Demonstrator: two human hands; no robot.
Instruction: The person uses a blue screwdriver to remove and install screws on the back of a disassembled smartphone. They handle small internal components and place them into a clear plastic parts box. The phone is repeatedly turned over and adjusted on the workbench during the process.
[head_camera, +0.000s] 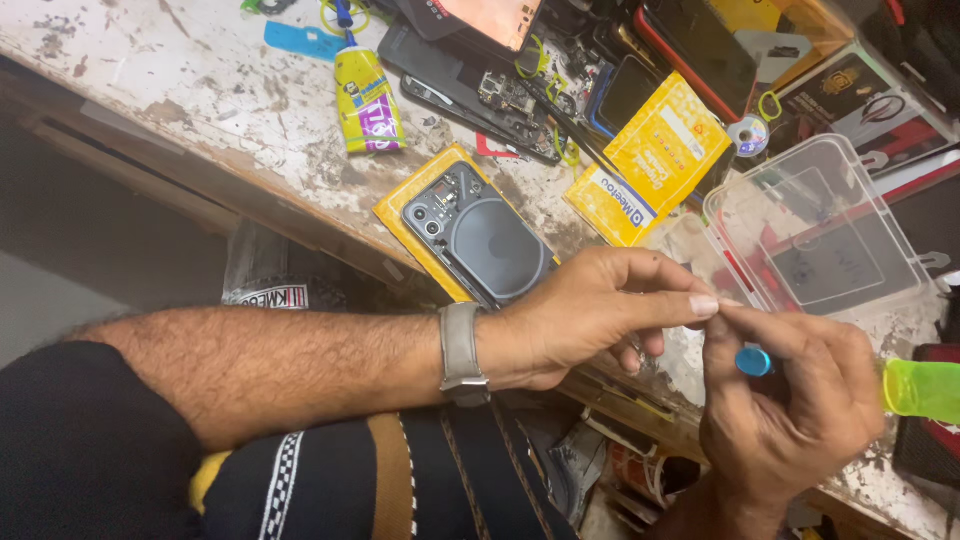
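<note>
Closest to the lens is the left forearm with a grey watch strap, running across to the left hand (590, 310), which has thumb and forefinger pinched together right at the tip of the right hand's (790, 400) forefinger. Whatever's between them is too tiny to make out, so I can't tell if the left hand really has hold of anything. The right hand is curled shut around a small precision screwdriver (850, 375): blue cap (753, 361) poking out on the thumb side, translucent green handle (922, 388) sticking out past the knuckles toward the right edge. Both hands hang just off the front edge of the bench (200, 90), over the lap. If it were me, I'd do this fiddly bit over the bench top rather than over the knees, because a dropped speck would vanish down there, and I'd keep the pinch light and the driver steady in the palm. As for containers: the clear plastic parts box (820, 230) sits open just behind the hands, and through the walls I mostly see the red stuff underneath it, so I can't tell if anything's actually in it. Left of that lies a phone with its back off (478, 238), resting on a yellow packet (400, 212), with a second yellow packet (650, 160) nearby. Further back there's a glue tube (367, 100) lying on its side and a heap of phone frames and screens (560, 70).
</note>
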